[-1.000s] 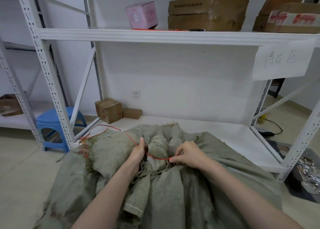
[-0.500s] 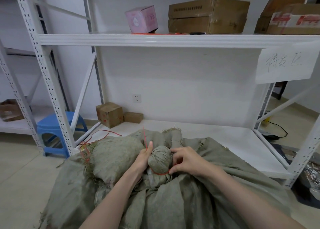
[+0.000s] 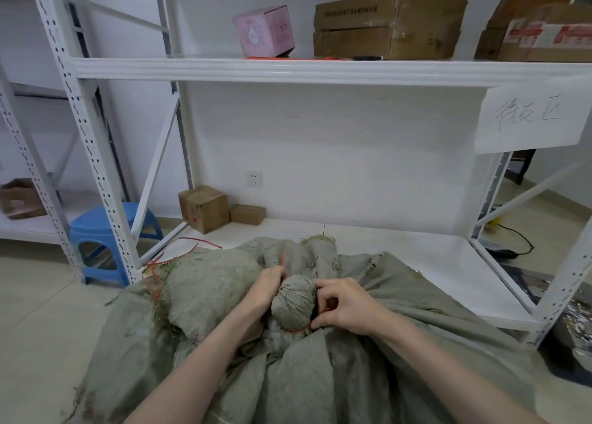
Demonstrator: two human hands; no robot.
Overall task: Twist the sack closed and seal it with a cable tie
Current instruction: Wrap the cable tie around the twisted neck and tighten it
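A grey-green woven sack (image 3: pixel 368 375) lies in front of me, its mouth twisted into a bunched knob (image 3: pixel 293 302). A thin red cable tie (image 3: pixel 296 329) circles the base of that knob. My left hand (image 3: pixel 267 287) presses against the knob's left side and pinches the tie's free end, which sticks up by my fingertips. My right hand (image 3: pixel 344 306) sits on the knob's right side, fingers curled and pinching the tie near its base.
A second tied sack (image 3: pixel 205 282) lies to the left with loose red ties (image 3: pixel 179 253) beside it. The white metal rack (image 3: pixel 320 71) stands right behind, carrying cardboard boxes (image 3: pixel 387 26) and a pink box (image 3: pixel 264 31). A blue stool (image 3: pixel 102 241) is at the left.
The tie's loop has drawn in tight around the knob's base. My right hand has moved in against the knob, and the free end in my left hand now points up.
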